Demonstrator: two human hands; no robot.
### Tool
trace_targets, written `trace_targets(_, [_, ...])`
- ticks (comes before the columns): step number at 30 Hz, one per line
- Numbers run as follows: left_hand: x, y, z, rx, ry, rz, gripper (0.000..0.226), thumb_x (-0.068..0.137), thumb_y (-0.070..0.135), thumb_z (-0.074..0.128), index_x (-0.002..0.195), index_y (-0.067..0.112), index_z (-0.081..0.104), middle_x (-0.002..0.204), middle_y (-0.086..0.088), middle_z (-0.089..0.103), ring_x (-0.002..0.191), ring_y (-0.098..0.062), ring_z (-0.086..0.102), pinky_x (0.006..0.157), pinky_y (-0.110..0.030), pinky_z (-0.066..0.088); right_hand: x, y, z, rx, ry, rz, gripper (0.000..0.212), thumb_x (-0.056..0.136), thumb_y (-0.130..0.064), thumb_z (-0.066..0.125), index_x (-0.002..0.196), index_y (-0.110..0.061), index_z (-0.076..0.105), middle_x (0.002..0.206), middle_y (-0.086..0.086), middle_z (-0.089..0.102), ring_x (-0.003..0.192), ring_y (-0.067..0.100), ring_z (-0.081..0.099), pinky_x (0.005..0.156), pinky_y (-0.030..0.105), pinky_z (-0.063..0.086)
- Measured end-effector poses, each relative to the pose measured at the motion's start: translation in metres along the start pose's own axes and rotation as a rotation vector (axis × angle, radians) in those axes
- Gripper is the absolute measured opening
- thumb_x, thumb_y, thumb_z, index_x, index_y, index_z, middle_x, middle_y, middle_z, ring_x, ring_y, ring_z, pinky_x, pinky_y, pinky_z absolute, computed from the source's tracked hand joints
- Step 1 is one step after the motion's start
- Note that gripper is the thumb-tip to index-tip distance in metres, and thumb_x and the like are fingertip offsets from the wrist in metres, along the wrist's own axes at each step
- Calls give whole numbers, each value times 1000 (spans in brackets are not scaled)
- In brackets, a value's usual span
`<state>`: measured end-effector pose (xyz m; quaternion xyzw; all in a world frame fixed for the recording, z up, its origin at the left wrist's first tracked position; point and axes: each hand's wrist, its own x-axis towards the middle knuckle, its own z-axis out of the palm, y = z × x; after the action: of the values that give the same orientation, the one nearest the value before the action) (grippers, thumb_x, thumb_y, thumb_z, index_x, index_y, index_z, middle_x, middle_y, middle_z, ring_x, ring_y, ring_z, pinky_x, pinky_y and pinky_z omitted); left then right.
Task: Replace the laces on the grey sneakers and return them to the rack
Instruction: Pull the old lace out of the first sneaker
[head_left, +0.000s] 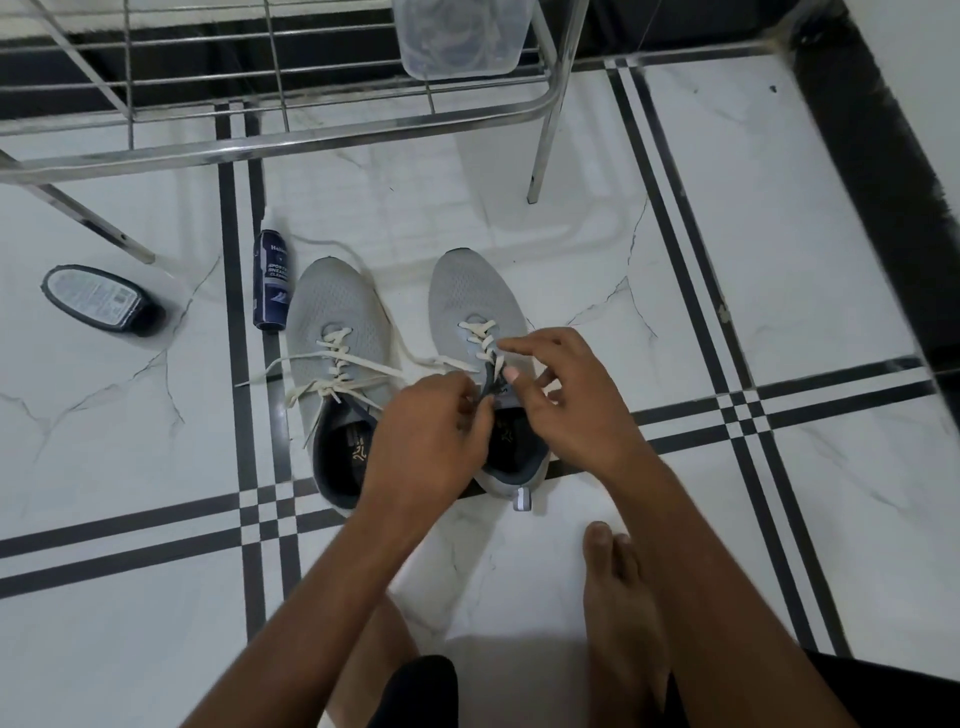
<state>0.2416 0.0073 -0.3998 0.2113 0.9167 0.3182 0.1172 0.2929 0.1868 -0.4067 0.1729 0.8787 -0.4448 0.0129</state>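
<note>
Two hands (483, 410) meet mid-frame: lace (483, 345) pinched by the left hand (431, 431), right hand (561, 395) loosely spread, likely for threading the right sneaker (467, 296).

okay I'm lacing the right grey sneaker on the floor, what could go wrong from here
The loose lace end trails between the right sneaker and the left sneaker; it could snag or pull crooked while your left hand and right hand work. The cleaner can beside the left sneaker may get knocked rolling.
</note>
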Motion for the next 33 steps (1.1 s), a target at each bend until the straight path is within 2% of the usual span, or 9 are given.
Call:
trace_targets(6, [-6, -7, 5, -352, 114, -236, 20, 102, 27, 71, 88, 18, 81, 73, 12, 76, 71, 1, 71, 73, -30, 60, 29, -12, -13, -330, -113, -180, 6, 97, -37, 74, 102, -35, 75, 119, -16, 56, 112, 10, 56, 88, 36, 54])
trace_targets(9, [-5, -12, 4, -395, 103, -293, 19, 101, 28, 71, 87, 20, 80, 72, 13, 75, 71, 0, 71, 72, -27, 58, 36, -6, -21, -61, 45, 68, 6, 96, -30, 76, 90, -31, 74, 109, -15, 63, 93, 3, 64, 82, 26, 53])
trace_targets(12, [-2, -19, 2, -443, 44, -292, 15, 101, 27, 72, 88, 22, 77, 75, 11, 74, 72, -4, 70, 69, -19, 53, 25, -1, -35, 218, 187, 300, 9, 100, -37, 73, 106, -29, 75, 114, -14, 70, 85, 3, 67, 81, 27, 56])
trace_targets(15, [3, -22, 4, -457, 0, -210, 15, 101, 25, 72, 87, 25, 74, 76, 11, 73, 73, -6, 69, 69, -16, 51, 19, -7, -34, 57, 43, 60, 23, 98, -39, 76, 121, -40, 72, 131, -17, 61, 107, 1, 61, 89, 21, 52])
trace_targets(19, [6, -23, 6, -469, -11, -208, 17, 101, 25, 72, 84, 25, 74, 72, 10, 72, 68, -7, 67, 68, -25, 56, 31, -18, -13, -383, -200, -170, 13, 95, -33, 78, 107, -30, 81, 134, -13, 60, 125, 15, 49, 102, 38, 49])
trace_targets(21, [5, -23, 5, -470, 0, -223, 17, 101, 25, 72, 84, 24, 74, 70, 9, 72, 66, -7, 67, 67, -24, 55, 35, -15, -17, -340, -103, -191, 6, 96, -27, 76, 99, -28, 81, 124, -13, 63, 119, 14, 54, 98, 39, 51])
trace_targets(25, [5, -22, 4, -466, 13, -236, 16, 101, 25, 71, 86, 22, 75, 72, 9, 72, 67, -6, 67, 67, -20, 54, 28, 2, -49, 71, 295, 174, 17, 99, -25, 74, 106, -40, 75, 125, -14, 61, 116, 11, 61, 101, 30, 53])
trace_targets(28, [8, -21, 6, -451, -2, -210, 15, 101, 24, 72, 86, 23, 75, 73, 9, 73, 69, -6, 68, 67, -17, 53, 18, 5, -41, -84, 147, 19, 36, 95, -36, 78, 130, -40, 71, 144, -14, 52, 135, 14, 48, 111, 27, 43])
trace_targets(33, [13, -19, 9, -461, -50, -197, 16, 102, 26, 70, 86, 25, 74, 72, 9, 73, 67, -8, 69, 64, -21, 54, 22, -5, -15, -351, 16, -204, 15, 95, -32, 77, 109, -31, 81, 142, -9, 58, 129, 17, 48, 101, 44, 50])
